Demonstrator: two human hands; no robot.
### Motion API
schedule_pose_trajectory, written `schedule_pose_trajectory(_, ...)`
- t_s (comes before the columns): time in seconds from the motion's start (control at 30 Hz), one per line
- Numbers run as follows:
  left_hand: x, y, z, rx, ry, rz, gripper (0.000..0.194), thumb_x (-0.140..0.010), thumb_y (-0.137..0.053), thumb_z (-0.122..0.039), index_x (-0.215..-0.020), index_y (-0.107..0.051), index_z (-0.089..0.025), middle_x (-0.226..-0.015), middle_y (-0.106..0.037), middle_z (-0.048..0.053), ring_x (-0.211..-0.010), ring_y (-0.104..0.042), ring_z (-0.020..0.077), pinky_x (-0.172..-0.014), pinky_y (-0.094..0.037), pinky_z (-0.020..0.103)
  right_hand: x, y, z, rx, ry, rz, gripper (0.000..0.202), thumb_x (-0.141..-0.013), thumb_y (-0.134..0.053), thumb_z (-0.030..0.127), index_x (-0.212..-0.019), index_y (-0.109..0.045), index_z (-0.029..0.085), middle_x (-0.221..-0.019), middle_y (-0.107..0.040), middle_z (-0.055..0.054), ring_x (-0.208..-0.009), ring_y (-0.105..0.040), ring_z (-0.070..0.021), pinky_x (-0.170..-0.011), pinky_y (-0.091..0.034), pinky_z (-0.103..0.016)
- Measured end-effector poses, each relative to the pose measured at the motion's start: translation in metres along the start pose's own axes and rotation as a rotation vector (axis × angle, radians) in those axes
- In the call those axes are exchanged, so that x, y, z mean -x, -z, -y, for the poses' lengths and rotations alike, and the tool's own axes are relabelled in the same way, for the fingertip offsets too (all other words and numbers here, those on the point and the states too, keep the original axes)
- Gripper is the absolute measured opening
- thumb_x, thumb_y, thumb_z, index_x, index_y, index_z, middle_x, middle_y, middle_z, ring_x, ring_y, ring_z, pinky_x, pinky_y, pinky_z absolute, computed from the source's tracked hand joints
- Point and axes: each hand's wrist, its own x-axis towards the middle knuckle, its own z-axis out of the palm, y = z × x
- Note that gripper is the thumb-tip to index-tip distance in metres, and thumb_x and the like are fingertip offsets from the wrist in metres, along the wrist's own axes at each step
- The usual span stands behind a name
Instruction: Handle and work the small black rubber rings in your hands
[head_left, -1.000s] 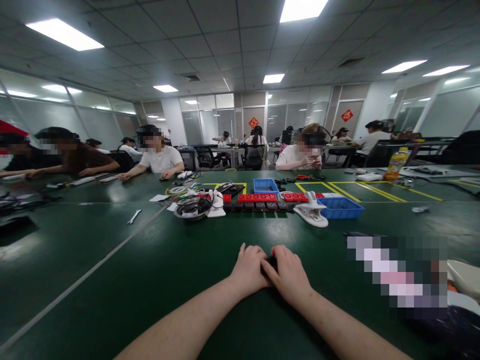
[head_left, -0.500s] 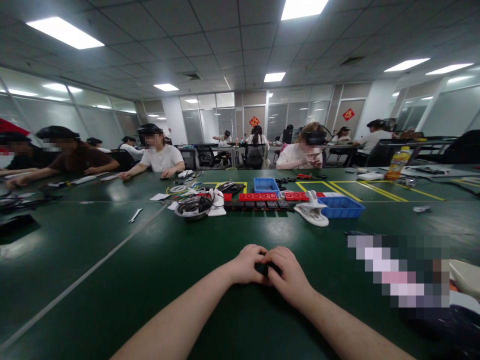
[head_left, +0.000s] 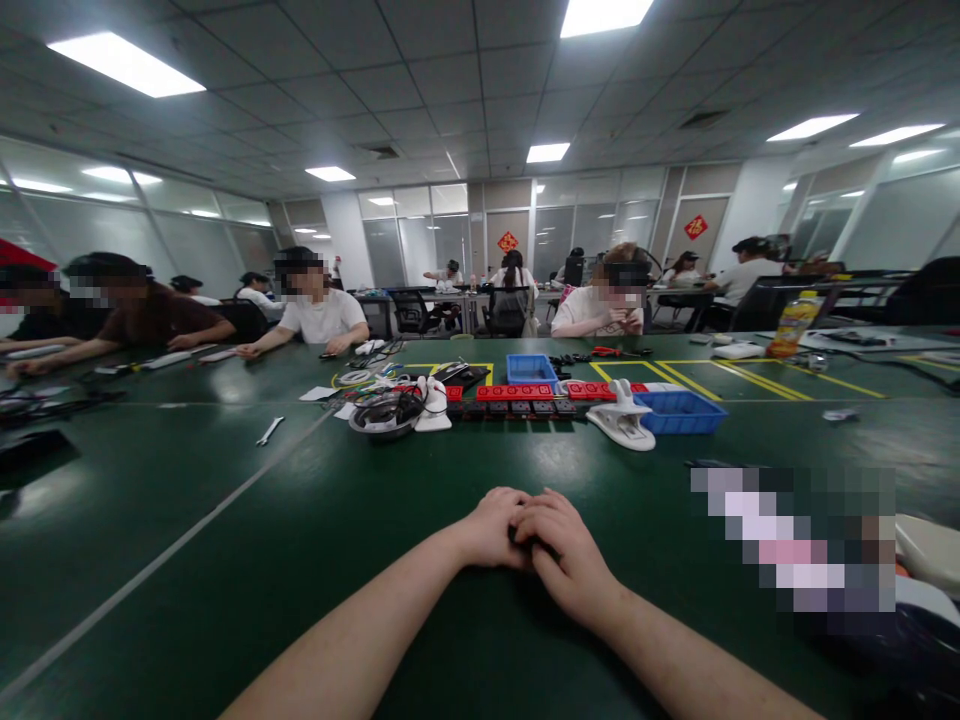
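Note:
Both forearms reach in from the bottom over the green table. My left hand is closed around a small black object, and only a dark sliver of it shows between the hands. My right hand lies against the left one from the other side, its curled fingers over the top of the same object. What kind of object it is cannot be made out, since the fingers cover most of it.
Beyond the hands stand red and black socket strips, a metal bowl with cables, a white clip stand and a blue bin. A wrench lies left, a drink bottle far right. Co-workers sit across the table.
My right hand's fingers have shifted left over the black object, so less of it shows. My left hand stays nearly in place.

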Motion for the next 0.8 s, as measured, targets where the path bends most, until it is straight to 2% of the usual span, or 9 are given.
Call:
schedule_pose_trajectory(0.07,0.001,0.000,-0.004,0.023,0.009,-0.059,0.067,-0.050,-0.075,-0.034,-0.110,-0.050,-0.021,-0.113,-0.050,0.005,-0.105,-0.045,0.0261,-0.095,-0.031,0.039,-0.001,0.002,0.000,0.066,-0.061,-0.036,0.023,-0.067,-0.044,0.013,-0.087,-0.053,0.019,-0.090,-0.058,-0.005,-0.090,-0.049,-0.0204,-0.089,-0.032,-0.042)
schedule_pose_trajectory(0.17,0.003,-0.002,-0.009,0.016,0.038,-0.169,0.076,-0.045,-0.075,-0.045,-0.110,-0.047,-0.020,-0.111,-0.048,0.007,-0.104,-0.044,0.0264,-0.095,-0.030,0.041,-0.002,0.002,-0.003,0.208,-0.235,-0.027,0.022,-0.071,-0.052,0.025,-0.092,-0.051,0.017,-0.092,-0.055,-0.008,-0.087,-0.049,-0.0227,-0.079,-0.037,-0.039)
schedule_pose_trajectory(0.3,0.002,-0.006,-0.013,-0.082,0.112,-0.217,0.056,-0.048,-0.073,-0.049,-0.091,-0.054,-0.019,-0.097,-0.051,0.004,-0.094,-0.047,0.0250,-0.092,-0.032,0.042,-0.002,-0.004,-0.012,0.319,-0.400,0.016,0.015,-0.076,-0.050,0.030,-0.083,-0.050,0.017,-0.081,-0.054,-0.006,-0.078,-0.050,-0.0209,-0.070,-0.039,-0.034)
schedule_pose_trajectory(0.4,0.001,-0.007,-0.013,-0.124,0.107,-0.185,0.038,-0.055,-0.070,-0.046,-0.079,-0.058,-0.019,-0.090,-0.052,0.003,-0.088,-0.048,0.0224,-0.087,-0.035,0.038,-0.002,-0.007,-0.015,0.347,-0.423,0.008,0.013,-0.078,-0.047,0.030,-0.078,-0.048,0.018,-0.075,-0.053,-0.004,-0.073,-0.050,-0.0194,-0.066,-0.038,-0.031)
schedule_pose_trajectory(0.47,0.001,-0.007,-0.013,-0.132,0.094,-0.178,0.034,-0.057,-0.069,-0.043,-0.078,-0.058,-0.018,-0.089,-0.053,0.003,-0.087,-0.049,0.0217,-0.089,-0.034,0.038,-0.002,-0.008,-0.014,0.354,-0.431,0.006,0.013,-0.078,-0.046,0.031,-0.077,-0.047,0.017,-0.075,-0.053,-0.004,-0.072,-0.050,-0.0190,-0.065,-0.038,-0.030)
schedule_pose_trajectory(0.63,0.000,-0.009,-0.018,-0.154,0.130,-0.200,0.030,-0.059,-0.067,-0.042,-0.077,-0.060,-0.018,-0.089,-0.056,0.003,-0.087,-0.052,0.0215,-0.096,-0.027,0.043,-0.003,-0.008,-0.013,0.365,-0.472,0.041,0.015,-0.078,-0.048,0.031,-0.078,-0.047,0.016,-0.076,-0.052,-0.006,-0.074,-0.050,-0.0198,-0.065,-0.038,-0.031)
schedule_pose_trajectory(0.8,0.000,-0.011,-0.022,-0.161,0.184,-0.222,0.033,-0.060,-0.065,-0.040,-0.085,-0.060,-0.019,-0.090,-0.057,0.003,-0.091,-0.051,0.0224,-0.102,-0.016,0.048,-0.003,-0.005,-0.015,0.353,-0.429,0.017,0.013,-0.076,-0.050,0.029,-0.076,-0.049,0.017,-0.076,-0.053,-0.005,-0.074,-0.050,-0.0199,-0.067,-0.037,-0.032)
